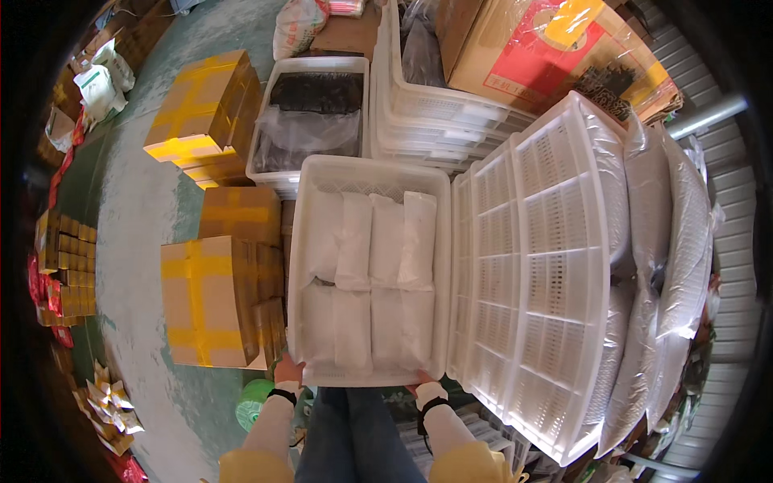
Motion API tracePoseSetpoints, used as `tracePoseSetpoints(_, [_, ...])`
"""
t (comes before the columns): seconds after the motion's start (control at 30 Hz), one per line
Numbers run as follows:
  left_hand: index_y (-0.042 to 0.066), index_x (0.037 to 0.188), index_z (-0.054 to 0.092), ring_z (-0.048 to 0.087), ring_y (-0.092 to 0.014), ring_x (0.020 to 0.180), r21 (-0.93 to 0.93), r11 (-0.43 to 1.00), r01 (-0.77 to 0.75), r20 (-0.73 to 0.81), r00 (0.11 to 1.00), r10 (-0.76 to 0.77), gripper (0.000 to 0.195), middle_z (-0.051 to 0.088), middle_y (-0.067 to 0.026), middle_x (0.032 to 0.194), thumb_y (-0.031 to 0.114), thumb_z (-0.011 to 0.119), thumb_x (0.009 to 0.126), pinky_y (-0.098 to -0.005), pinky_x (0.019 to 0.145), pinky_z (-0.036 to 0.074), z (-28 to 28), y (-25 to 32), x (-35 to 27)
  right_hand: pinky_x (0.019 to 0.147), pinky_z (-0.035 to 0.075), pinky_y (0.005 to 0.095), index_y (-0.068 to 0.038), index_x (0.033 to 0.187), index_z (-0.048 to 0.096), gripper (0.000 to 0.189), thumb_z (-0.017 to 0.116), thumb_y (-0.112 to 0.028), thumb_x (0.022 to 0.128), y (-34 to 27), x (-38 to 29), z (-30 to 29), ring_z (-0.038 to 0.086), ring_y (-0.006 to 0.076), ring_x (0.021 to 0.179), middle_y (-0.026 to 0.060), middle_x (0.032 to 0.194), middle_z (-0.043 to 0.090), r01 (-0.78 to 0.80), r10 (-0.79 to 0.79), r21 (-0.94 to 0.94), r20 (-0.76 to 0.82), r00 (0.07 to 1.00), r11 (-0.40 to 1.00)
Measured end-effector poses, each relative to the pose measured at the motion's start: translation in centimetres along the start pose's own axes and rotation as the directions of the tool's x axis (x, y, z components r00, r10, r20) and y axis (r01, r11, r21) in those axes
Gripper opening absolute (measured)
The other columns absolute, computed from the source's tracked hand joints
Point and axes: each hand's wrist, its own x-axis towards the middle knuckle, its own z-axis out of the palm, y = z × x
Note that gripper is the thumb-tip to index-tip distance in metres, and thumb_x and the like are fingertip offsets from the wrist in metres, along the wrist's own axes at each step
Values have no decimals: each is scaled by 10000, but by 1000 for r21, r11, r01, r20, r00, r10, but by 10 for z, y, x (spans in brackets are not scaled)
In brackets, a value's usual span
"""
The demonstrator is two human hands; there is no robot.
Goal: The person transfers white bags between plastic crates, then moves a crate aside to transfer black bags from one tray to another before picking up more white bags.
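A white plastic crate (375,380) lies in front of me, holding several white packets (418,240) in two rows. At its near left corner my left hand (290,369) grips the rim. My right hand (421,380) is on the near edge towards the right corner, its fingers partly hidden by the crate. Both wrists wear dark bands. Close against the crate's right side rises a tall stack of white perforated crates (561,278), with silvery filled bags (646,199) on it.
Taped cardboard boxes (208,302) stand to the left, with more (199,108) farther off. Beyond my crate are a crate of black bags (317,93), stacked white crates (447,111) and a large carton (543,54). A green round object (255,403) lies near my left forearm.
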Motion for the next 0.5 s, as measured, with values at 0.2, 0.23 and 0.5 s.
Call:
tracePoseSetpoints(0.2, [-25,836,468,528,-410,739,-12,989,-148,-38,988,147,297,553,-254,765,197,548,655,-476,668,426,-5,-41,12,611,530,285,64,920,525,246,536,-136,777,-8,-44,22,576,245,737,155,865,560,47,-49,34,74,996,998])
tracePoseSetpoints(0.23, [-24,831,469,526,-412,735,-26,986,-167,-22,986,167,290,552,-254,754,192,543,653,-476,669,426,-8,-32,9,553,532,322,102,922,480,282,564,-110,757,-13,-50,16,580,269,674,191,814,557,100,-110,120,83,990,988])
tracePoseSetpoints(0.5, [-51,814,510,550,-380,721,22,988,-155,18,988,155,293,560,-241,706,176,537,630,-436,673,444,-65,-14,-60,515,525,339,94,911,472,282,568,-87,717,10,-99,-24,589,303,619,189,769,570,30,-30,118,-3,1000,993])
